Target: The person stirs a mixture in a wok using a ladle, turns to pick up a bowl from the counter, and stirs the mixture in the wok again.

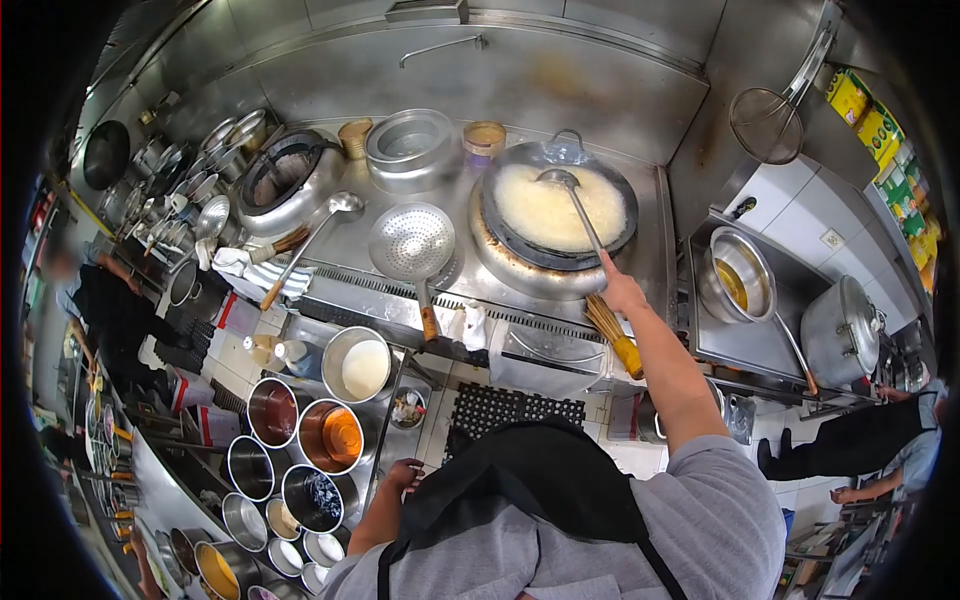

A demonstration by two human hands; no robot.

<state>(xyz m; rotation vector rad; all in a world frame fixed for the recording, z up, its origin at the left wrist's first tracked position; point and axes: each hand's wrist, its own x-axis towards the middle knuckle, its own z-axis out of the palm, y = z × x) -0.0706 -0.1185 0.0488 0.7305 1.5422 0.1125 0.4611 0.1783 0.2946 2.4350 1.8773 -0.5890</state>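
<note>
From my end, I see the right hand (625, 292) clenched around a ladle (588, 222), its bowl in the frothy, pale liquid (530, 215) of the wok (560, 262); I can't tell whether the left hand (404, 475), low by the body, is open. A hard push could slop liquid over the rim — it looks hot, so the forearm reaching in might get splashed. I count one ladle in hand, another ladle (345, 202) lying on the range (655, 265), and one large skimmer (410, 240) — perforated.
</note>
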